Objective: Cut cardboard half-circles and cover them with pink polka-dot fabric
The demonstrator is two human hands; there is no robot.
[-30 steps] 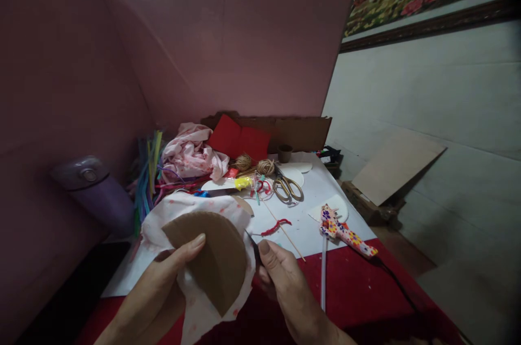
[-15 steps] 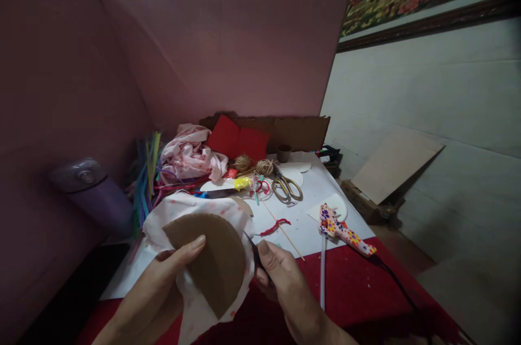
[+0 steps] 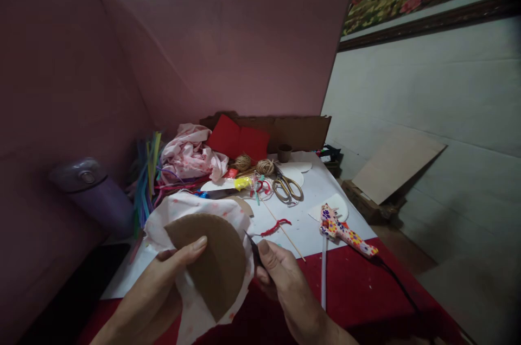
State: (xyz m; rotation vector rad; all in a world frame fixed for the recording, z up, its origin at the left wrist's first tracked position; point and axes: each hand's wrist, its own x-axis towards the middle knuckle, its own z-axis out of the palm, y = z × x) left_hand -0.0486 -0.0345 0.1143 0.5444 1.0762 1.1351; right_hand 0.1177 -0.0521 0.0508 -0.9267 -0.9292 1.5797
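Note:
My left hand (image 3: 171, 274) is closed on a half-round piece of brown cardboard (image 3: 215, 269), its thumb pressed on the cardboard's face. Behind the cardboard lies white fabric with pinkish-red spots (image 3: 171, 209), which sticks out past the curved edge and hangs below. In my closed right hand (image 3: 285, 280) is a dark tool with a thin pointed blade (image 3: 253, 247); most of it is hidden by the fingers. Its tip points up beside the fabric's right edge. Whether it touches the fabric I cannot tell.
Gold-handled scissors (image 3: 288, 189), twine balls (image 3: 265, 166), a red pipe cleaner (image 3: 277, 227) and a thin stick (image 3: 291, 242) lie on white paper. A flowered glue gun (image 3: 345, 234) rests at right, its cord trailing. Left stand a purple bottle (image 3: 97, 201) and colourful strips (image 3: 142, 187).
Both hands, the cardboard and the fabric keep almost the same position. Only a very slight shift of the view shows.

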